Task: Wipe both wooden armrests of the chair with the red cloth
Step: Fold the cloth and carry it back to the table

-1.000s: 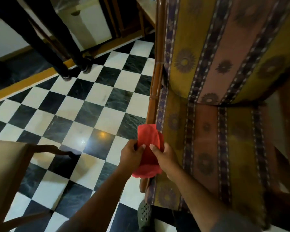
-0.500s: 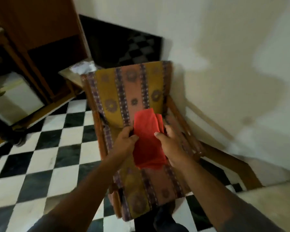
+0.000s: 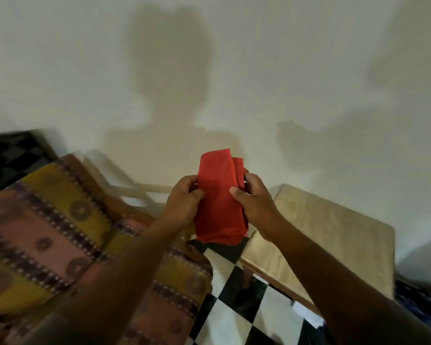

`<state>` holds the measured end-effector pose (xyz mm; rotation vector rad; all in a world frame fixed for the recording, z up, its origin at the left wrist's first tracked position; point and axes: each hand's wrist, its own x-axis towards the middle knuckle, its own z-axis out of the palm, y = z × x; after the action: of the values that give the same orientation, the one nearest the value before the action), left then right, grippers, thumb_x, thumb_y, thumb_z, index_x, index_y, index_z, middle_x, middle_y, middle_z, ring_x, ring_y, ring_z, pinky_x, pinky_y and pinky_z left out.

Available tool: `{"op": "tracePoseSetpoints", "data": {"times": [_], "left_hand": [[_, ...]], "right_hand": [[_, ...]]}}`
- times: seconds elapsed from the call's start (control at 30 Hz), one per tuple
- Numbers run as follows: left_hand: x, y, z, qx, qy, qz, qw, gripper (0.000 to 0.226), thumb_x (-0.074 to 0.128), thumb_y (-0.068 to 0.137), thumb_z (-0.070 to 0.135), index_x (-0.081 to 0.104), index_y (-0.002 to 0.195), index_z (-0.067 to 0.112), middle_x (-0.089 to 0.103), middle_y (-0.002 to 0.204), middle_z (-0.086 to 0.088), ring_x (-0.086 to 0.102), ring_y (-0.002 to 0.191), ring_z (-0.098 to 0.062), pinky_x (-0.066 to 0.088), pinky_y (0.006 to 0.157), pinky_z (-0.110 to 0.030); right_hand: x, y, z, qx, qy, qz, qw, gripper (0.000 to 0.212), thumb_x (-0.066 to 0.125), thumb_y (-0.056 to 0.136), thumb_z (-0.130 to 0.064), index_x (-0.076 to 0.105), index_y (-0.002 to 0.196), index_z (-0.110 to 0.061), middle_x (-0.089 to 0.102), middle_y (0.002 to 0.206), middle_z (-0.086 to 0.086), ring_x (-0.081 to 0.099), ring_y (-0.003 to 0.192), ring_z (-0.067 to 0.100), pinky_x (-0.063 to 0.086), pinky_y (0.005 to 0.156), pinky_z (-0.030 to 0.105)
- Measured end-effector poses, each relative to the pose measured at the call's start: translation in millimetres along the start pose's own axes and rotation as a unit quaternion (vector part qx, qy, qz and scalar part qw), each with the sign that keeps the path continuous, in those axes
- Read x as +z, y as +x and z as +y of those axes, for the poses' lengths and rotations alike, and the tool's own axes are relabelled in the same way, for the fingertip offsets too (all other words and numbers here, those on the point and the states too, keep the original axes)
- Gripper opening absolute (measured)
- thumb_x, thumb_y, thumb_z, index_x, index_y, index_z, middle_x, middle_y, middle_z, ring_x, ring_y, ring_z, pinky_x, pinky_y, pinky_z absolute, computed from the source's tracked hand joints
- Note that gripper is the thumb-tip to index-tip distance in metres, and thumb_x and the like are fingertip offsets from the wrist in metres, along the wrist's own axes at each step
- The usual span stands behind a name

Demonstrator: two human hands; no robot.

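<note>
I hold the folded red cloth [image 3: 219, 200] upright in front of me, above the floor. My left hand [image 3: 182, 202] pinches its left edge and my right hand [image 3: 254, 202] grips its right edge. The chair [image 3: 60, 235], with a striped yellow, pink and brown cushion, lies at the lower left, blurred by motion. A brown wooden strip [image 3: 97, 185] runs along the cushion's far edge; the armrests cannot be made out clearly. The cloth is not touching the chair.
A beige padded seat with a wooden frame [image 3: 329, 235] stands at the right, against the pale wall [image 3: 234, 70]. Black-and-white checkered floor [image 3: 237, 307] shows between the chair and the seat. A pale bar [image 3: 139, 188] runs behind the chair.
The view has swung right and up: the chair slid from centre to lower left and the beige seat came into view. Both hands still hold the red cloth, now off to the chair's right.
</note>
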<state>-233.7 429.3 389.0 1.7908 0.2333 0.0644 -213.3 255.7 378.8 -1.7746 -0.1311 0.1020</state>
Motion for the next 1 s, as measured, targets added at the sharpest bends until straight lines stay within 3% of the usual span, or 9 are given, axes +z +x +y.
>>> {"op": "tracePoseSetpoints", "data": {"times": [0.17,0.33,0.47,0.57,0.63,0.7,0.8,0.9,1.0], "left_hand": [[119,34,21,0.011,0.016,-0.094,0.995,0.024,0.042,0.102,0.014,0.051,0.119,0.028,0.06,0.108,0.01,0.06,0.093,-0.009,0.048,0.062,-0.019],[232,67,22,0.013,0.056,-0.19,0.98,0.024,0.044,0.101,0.015,0.052,0.114,0.033,0.064,0.113,0.004,0.065,0.1,-0.018,0.058,0.081,-0.038],[305,89,12,0.029,0.111,-0.242,0.963,0.025,0.046,0.1,0.013,0.052,0.114,0.033,0.063,0.107,0.009,0.063,0.094,-0.01,0.051,0.067,-0.023],[346,99,1,0.001,0.119,-0.285,0.951,0.028,0.046,0.099,0.013,0.052,0.122,0.029,0.063,0.108,0.008,0.064,0.096,-0.012,0.052,0.067,-0.023],[366,101,-8,-0.022,0.123,-0.298,0.946,0.032,0.047,0.098,0.011,0.051,0.125,0.027,0.064,0.108,0.003,0.065,0.096,-0.017,0.054,0.07,-0.028],[385,102,-23,-0.042,0.128,-0.308,0.942,0.036,0.047,0.096,0.008,0.051,0.128,0.024,0.064,0.106,0.0,0.066,0.094,-0.019,0.054,0.07,-0.031],[412,109,-57,-0.059,0.146,-0.329,0.931,0.039,0.047,0.095,0.005,0.05,0.13,0.024,0.061,0.104,0.005,0.063,0.091,-0.014,0.049,0.064,-0.024],[443,122,-110,-0.087,0.173,-0.344,0.919,0.042,0.046,0.095,0.003,0.049,0.131,0.023,0.06,0.108,0.002,0.062,0.092,-0.014,0.049,0.064,-0.026],[481,137,-180,-0.121,0.207,-0.351,0.905,0.047,0.044,0.092,0.001,0.049,0.133,0.024,0.059,0.108,0.0,0.061,0.092,-0.015,0.053,0.068,-0.032]], "right_hand": [[-108,1,32,0.024,0.03,0.095,0.995,0.043,0.057,0.098,-0.031,0.042,0.138,-0.029,0.055,0.13,-0.005,0.058,0.113,0.016,0.054,0.085,0.032],[-208,2,80,0.078,0.04,0.14,0.986,0.037,0.056,0.099,-0.022,0.043,0.134,-0.03,0.059,0.125,0.0,0.062,0.111,0.021,0.062,0.08,0.04],[-265,1,117,0.124,0.033,0.148,0.981,0.043,0.054,0.1,-0.016,0.04,0.138,-0.03,0.058,0.121,0.001,0.064,0.104,0.017,0.061,0.064,0.029],[-292,2,140,0.157,0.024,0.164,0.973,0.045,0.054,0.1,-0.015,0.037,0.139,-0.03,0.057,0.119,-0.002,0.063,0.102,0.014,0.06,0.062,0.028],[-303,4,156,0.18,0.011,0.173,0.968,0.046,0.053,0.1,-0.016,0.037,0.14,-0.029,0.056,0.117,-0.005,0.062,0.104,0.017,0.06,0.065,0.031],[-310,6,177,0.208,-0.009,0.183,0.961,0.046,0.051,0.1,-0.016,0.035,0.142,-0.026,0.055,0.116,-0.007,0.06,0.11,0.022,0.061,0.077,0.039],[-314,14,219,0.254,-0.031,0.193,0.947,0.048,0.05,0.1,-0.015,0.034,0.145,-0.021,0.052,0.122,-0.003,0.057,0.116,0.025,0.054,0.095,0.049],[-309,21,281,0.299,-0.034,0.204,0.932,0.047,0.05,0.1,-0.012,0.035,0.144,-0.017,0.054,0.125,0.004,0.055,0.113,0.022,0.051,0.098,0.045],[-301,27,362,0.344,-0.034,0.219,0.913,0.045,0.05,0.099,-0.009,0.038,0.143,-0.014,0.054,0.12,0.002,0.054,0.11,0.021,0.049,0.089,0.036]]}}
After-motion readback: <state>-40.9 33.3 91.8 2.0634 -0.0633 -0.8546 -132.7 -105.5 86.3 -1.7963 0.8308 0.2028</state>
